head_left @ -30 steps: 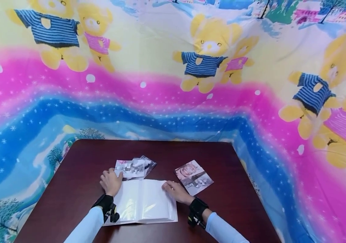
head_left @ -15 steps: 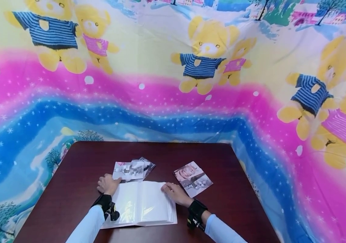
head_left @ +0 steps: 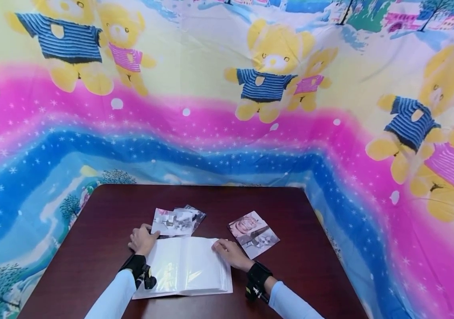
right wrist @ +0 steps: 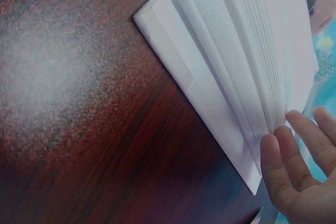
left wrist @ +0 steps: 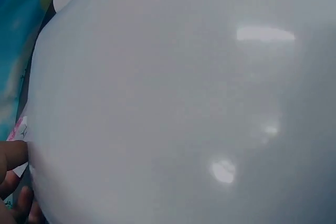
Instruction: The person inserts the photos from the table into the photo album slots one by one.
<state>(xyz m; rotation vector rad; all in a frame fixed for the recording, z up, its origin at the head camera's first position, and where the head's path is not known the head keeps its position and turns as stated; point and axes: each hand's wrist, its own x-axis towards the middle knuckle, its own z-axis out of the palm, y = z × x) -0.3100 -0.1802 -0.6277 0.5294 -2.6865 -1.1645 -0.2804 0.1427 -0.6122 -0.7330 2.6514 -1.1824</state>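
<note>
An open photo album (head_left: 205,266) with white pages and glossy sleeves lies near the table's front edge. At its upper left corner my left hand (head_left: 143,241) pinches the corner of a photo print (head_left: 173,221). That print overlaps other prints (head_left: 199,217) behind the album. In the left wrist view, a thumb (left wrist: 14,153) crosses the print beside a bulging white page (left wrist: 131,103). My right hand (head_left: 232,254) holds the page edges at the album's upper right corner. Its fingers (right wrist: 294,166) curl against the stacked page edges (right wrist: 236,51) in the right wrist view.
Another print (head_left: 254,235), a face above a grey scene, lies right of the album near my right hand. The dark red table (head_left: 291,274) meets a hanging cloth (head_left: 211,133) printed with teddy bears at its back and sides.
The print at my left hand has shifted slightly right and turned a little, with its corner at the thumb. My right hand and the album stay in place.
</note>
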